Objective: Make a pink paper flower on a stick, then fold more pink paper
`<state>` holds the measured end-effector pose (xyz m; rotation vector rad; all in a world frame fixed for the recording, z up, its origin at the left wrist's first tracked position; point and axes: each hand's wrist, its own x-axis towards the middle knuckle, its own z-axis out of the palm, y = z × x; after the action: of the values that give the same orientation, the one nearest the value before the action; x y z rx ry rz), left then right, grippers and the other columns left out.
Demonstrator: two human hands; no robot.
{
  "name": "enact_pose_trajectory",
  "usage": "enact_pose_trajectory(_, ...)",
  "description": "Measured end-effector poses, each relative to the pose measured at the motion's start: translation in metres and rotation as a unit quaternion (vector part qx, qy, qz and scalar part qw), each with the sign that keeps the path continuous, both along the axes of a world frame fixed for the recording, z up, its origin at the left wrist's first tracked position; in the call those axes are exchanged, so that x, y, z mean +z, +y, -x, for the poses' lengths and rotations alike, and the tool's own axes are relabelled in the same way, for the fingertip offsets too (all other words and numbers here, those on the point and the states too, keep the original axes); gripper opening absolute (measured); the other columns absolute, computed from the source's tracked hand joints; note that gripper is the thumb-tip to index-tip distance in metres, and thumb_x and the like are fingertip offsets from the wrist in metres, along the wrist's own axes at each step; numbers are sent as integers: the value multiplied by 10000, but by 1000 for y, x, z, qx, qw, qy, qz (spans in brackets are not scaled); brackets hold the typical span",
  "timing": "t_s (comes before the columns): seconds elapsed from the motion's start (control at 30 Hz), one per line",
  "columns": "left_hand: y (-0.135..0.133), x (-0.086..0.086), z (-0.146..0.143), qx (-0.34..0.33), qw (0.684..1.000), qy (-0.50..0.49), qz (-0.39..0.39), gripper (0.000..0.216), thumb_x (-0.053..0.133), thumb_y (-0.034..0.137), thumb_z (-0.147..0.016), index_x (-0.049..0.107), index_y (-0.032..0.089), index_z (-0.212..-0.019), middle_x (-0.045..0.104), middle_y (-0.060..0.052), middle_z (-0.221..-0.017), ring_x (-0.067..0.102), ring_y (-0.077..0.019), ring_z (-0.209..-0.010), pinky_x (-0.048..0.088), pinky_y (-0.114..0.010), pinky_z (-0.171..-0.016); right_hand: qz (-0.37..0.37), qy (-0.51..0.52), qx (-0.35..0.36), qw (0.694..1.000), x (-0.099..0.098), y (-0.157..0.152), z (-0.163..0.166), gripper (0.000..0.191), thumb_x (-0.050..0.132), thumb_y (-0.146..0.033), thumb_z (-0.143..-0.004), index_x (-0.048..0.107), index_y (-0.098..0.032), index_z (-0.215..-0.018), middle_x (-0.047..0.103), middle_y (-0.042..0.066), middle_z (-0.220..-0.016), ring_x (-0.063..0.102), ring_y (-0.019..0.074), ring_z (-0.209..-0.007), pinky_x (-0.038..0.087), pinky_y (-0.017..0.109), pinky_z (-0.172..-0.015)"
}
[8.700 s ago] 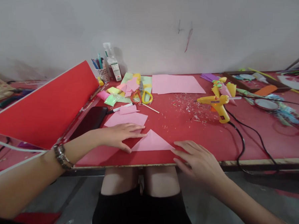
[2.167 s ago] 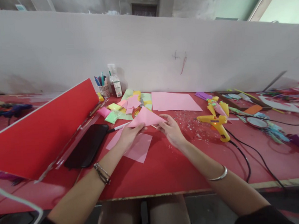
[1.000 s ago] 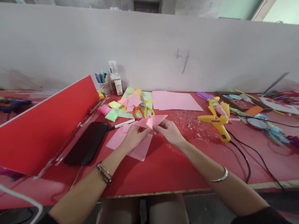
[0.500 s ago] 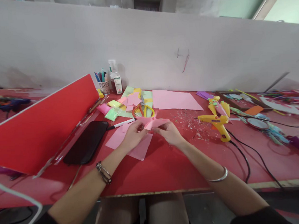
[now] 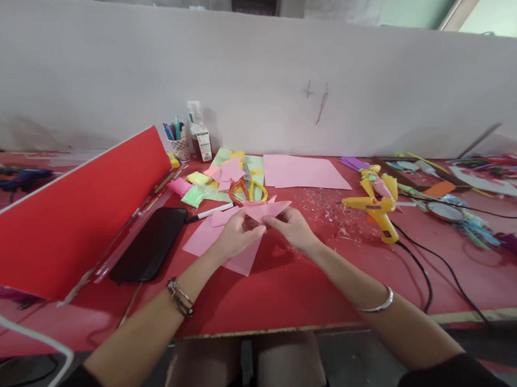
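Note:
My left hand and my right hand meet above the red table, both pinched on a small folded pink paper piece held just off the surface. Its pointed tips stick out past my fingers toward the far side. Under my left hand lies a flat pink paper sheet. A bracelet sits on each wrist.
A black phone lies left, beside a tilted red board. Scissors, a white marker, coloured paper scraps, a pen cup and a bottle sit behind. A large pink sheet and a corded yellow glue gun lie right.
The pink paper was lifted from the table's front edge and has been folded smaller between both hands. In the last second the hands drew closer together and lowered slightly.

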<state>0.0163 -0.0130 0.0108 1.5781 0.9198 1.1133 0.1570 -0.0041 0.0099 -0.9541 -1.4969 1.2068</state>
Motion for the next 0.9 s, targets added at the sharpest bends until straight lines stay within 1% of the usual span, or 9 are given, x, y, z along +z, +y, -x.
enact_pose_trajectory(0.07, 1, 1, 1, -1, 998, 33, -44, 106, 534, 235, -653, 586, 148, -683, 621, -31, -702, 562, -153, -715, 462, -301, -700, -21, 0, 17, 1000, 0, -1, 1, 145, 638, -265, -598, 597, -148, -674, 632, 10, -646, 575, 131, -650, 458, 274, -649)
enact_pose_trajectory(0.13, 1, 2, 3, 15, 993, 58, -101, 157, 517, 256, -677, 576, 160, -567, 612, -29, -692, 554, -154, -756, 450, -293, -742, -43, 6, 47, 998, -1, -3, 3, 129, 621, -272, -620, 585, -150, -643, 618, 1, -615, 569, 121, -618, 459, 263, -624)
enact_pose_trajectory(0.2, 1, 2, 3, 31, 989, 62, -128, 233, 497, 268, -697, 531, 168, -489, 584, -18, -659, 552, -139, -724, 457, -268, -716, -49, 10, 67, 996, -2, -3, 4, 134, 601, -282, -646, 574, -152, -634, 605, -5, -595, 562, 109, -586, 459, 255, -607)
enact_pose_trajectory(0.23, 1, 1, 3, 35, 990, 56, -126, 230, 492, 275, -704, 527, 168, -503, 571, -11, -653, 552, -128, -689, 464, -256, -682, -47, 11, 72, 996, -3, -4, 4, 138, 595, -286, -652, 568, -152, -635, 602, -6, -592, 560, 106, -577, 459, 253, -603)
enact_pose_trajectory(0.37, 1, -3, 2, 53, 995, 24, -80, 159, 517, 311, -702, 552, 157, -702, 568, 0, -681, 552, -107, -589, 476, -236, -573, -43, -2, 86, 995, -3, -4, 3, 136, 583, -281, -662, 547, -152, -641, 598, -5, -590, 558, 104, -571, 457, 253, -594)
enact_pose_trajectory(0.6, -2, 3, 2, 36, 999, 6, -17, 190, 528, 303, -723, 562, 148, -617, 576, 11, -556, 565, -105, -523, 503, -236, -572, -57, -12, 32, 998, 1, -7, 5, 156, 568, -317, -686, 519, -173, -719, 578, -13, -604, 533, 101, -541, 443, 252, -548)
enact_pose_trajectory(0.73, -3, 5, 1, 46, 998, -41, 21, 165, 567, 300, -690, 577, 137, -719, 613, -10, -673, 590, -117, -587, 521, -241, -567, -69, -8, 6, 998, 0, -6, 5, 186, 525, -373, -708, 523, -187, -718, 571, -8, -615, 536, 113, -580, 449, 264, -572)
enact_pose_trajectory(0.8, -2, 5, 1, 42, 996, -62, 38, 197, 589, 304, -668, 581, 135, -771, 625, -19, -740, 597, -120, -601, 527, -254, -577, -65, 0, -14, 998, -1, -5, 5, 185, 543, -364, -687, 517, -190, -743, 578, -3, -653, 541, 120, -623, 450, 262, -586)
enact_pose_trajectory(0.9, -1, 4, 1, 37, 995, -72, 54, 210, 594, 305, -656, 585, 136, -781, 634, -14, -748, 601, -117, -585, 521, -259, -595, -57, 2, -38, 998, -2, -3, 4, 171, 563, -317, -656, 501, -189, -751, 571, -1, -688, 526, 113, -634, 434, 243, -569)
